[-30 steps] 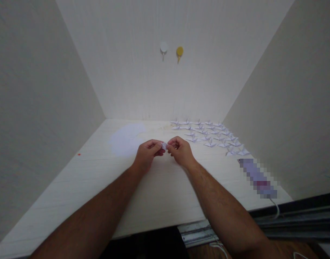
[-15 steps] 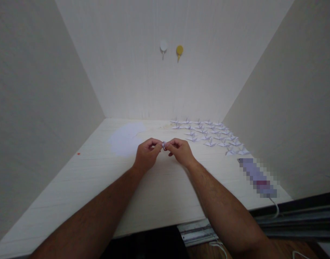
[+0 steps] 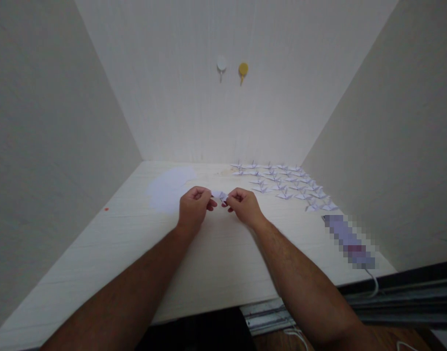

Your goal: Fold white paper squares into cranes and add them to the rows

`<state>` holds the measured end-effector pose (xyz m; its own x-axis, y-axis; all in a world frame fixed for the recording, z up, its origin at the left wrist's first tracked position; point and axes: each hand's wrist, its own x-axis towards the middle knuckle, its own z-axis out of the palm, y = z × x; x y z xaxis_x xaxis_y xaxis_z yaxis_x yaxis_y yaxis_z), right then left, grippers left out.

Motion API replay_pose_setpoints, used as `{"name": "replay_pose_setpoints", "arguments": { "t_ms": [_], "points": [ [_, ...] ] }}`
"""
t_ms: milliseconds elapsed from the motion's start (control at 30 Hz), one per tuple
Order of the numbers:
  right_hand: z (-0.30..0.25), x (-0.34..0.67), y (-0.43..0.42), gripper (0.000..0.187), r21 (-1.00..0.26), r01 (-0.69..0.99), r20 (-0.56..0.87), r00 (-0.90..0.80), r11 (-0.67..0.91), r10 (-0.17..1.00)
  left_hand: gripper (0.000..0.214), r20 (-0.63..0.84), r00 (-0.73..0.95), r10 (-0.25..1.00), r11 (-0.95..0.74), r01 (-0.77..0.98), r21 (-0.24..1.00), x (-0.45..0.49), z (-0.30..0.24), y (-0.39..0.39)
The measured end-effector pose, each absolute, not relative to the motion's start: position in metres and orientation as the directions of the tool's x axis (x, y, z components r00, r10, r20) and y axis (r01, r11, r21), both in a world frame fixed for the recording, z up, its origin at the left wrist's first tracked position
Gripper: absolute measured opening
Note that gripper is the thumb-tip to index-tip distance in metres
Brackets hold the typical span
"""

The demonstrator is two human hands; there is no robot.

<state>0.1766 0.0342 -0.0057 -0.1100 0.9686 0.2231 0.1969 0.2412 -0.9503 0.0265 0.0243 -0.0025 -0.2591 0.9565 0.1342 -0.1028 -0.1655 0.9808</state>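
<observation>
A small folded piece of pale lilac paper (image 3: 219, 195) is pinched between both hands above the middle of the pale wooden table (image 3: 209, 253). My left hand (image 3: 193, 206) grips its left end with curled fingers. My right hand (image 3: 243, 204) grips its right end the same way. Several finished little paper cranes (image 3: 285, 184) lie in rows on the table to the right of my hands. A stack of pale lilac paper sheets (image 3: 171, 187) lies flat to the left, just beyond my left hand.
White walls close in the table on the left, back and right. Two round hooks, one white (image 3: 221, 64) and one yellow (image 3: 243, 69), hang on the back wall. A blurred-out oblong object (image 3: 348, 241) with a white cable lies near the right front edge. A red dot (image 3: 106, 209) marks the table's left.
My hands have drawn a little apart, and the paper between them now shows stretched wider. Both arms stay in much the same place.
</observation>
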Motion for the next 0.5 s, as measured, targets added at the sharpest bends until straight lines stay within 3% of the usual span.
{"name": "replay_pose_setpoints", "arguments": {
  "t_ms": [133, 300, 500],
  "points": [
    [-0.0083, 0.1762, 0.0318, 0.014, -0.838, 0.413, 0.341, -0.114, 0.357, 0.933, 0.017, 0.309, -0.240, 0.920, -0.298, 0.084, 0.951, 0.0276, -0.0037, 0.0202],
    [-0.0075, 0.1778, 0.0292, 0.014, -0.768, 0.478, 0.418, -0.131, 0.426, 0.899, 0.011, 0.550, -0.075, 0.832, -0.467, 0.440, 0.767, 0.0250, -0.0079, 0.0183],
    [-0.0066, 0.1792, 0.0289, 0.013, -0.710, 0.532, 0.456, -0.151, 0.461, 0.877, 0.009, 0.539, -0.022, 0.842, -0.466, 0.475, 0.746, 0.0253, -0.0033, 0.0159]
  ]
}}
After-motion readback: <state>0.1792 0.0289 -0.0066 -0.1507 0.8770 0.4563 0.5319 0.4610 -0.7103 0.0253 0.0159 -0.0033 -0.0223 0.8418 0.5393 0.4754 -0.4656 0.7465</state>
